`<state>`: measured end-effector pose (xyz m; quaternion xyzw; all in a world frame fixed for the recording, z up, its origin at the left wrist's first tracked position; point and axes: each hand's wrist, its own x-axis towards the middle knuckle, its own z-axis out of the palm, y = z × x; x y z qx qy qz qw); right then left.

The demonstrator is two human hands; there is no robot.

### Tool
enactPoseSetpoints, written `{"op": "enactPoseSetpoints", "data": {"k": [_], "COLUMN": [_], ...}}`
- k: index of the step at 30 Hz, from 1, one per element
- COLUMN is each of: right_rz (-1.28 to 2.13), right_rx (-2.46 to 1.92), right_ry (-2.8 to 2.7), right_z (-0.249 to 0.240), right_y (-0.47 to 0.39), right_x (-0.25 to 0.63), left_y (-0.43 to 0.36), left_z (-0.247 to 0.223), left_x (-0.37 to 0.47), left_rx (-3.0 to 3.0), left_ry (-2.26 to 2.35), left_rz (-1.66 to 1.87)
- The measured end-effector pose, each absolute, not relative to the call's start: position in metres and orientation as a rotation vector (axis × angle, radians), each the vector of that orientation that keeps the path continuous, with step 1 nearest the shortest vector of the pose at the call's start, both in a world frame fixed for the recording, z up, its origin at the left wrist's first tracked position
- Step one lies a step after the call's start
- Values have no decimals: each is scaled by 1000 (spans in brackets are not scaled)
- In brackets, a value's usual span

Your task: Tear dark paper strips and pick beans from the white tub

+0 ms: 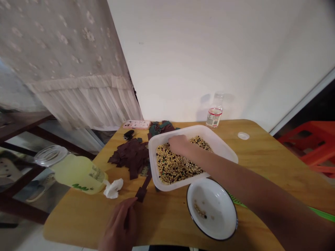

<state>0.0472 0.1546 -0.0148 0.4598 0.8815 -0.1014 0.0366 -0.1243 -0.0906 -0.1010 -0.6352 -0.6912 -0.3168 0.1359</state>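
My right hand (178, 144) reaches into a white plastic tub (227, 157), its fingers curled down into a heap of small round beads (175, 170), mostly tan with black and some green. The fingertips are hidden, so what they hold does not show. My left hand (119, 225) is at the front of the table with fingers bent together; its fingertips pinch the edge of a small dark brown flat piece (140, 194). A pile of similar brown pieces (131, 155) lies left of the tub. A white enamel bowl (222, 195) with a few beads sits before the tub.
On the wooden table (261, 157), a large jar of pale yellow liquid (78, 172) and a crumpled tissue (113, 188) stand left. Behind are a pink phone (136, 124), dark keys (128, 134), green pieces (159, 127), a clear bottle (214, 113) and a white lid (243, 135).
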Motion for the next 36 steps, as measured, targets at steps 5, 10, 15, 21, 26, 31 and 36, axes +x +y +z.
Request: {"op": "enactPoseSetpoints", "data": {"k": [5, 10, 15, 21, 26, 31, 36], "right_rz": [-271, -251, -263, -323, -396, -486, -588], "right_rx": [1238, 1121, 1022, 974, 962, 945, 921], "right_ry": [2741, 2826, 2874, 2875, 2879, 2900, 2895], "right_z": [-14, -17, -15, -12, -10, -9, -5], "right_y": [132, 124, 121, 112, 104, 97, 90], "right_x": [29, 26, 34, 40, 45, 54, 63], "left_y": [-90, -91, -92, -89, -89, -89, -88], "left_z": [-101, -102, -103, -95, -87, -92, -93], "left_x": [-124, -124, -124, -118, -116, -118, -118], "left_rx": [-1824, -1795, -1793, -1744, -1778, -1758, -1753], "left_ry": [-2012, -2040, -2027, -2024, -1939, -1965, -1932], "left_rz": [-895, -883, -897, -846, -805, -820, -822]}}
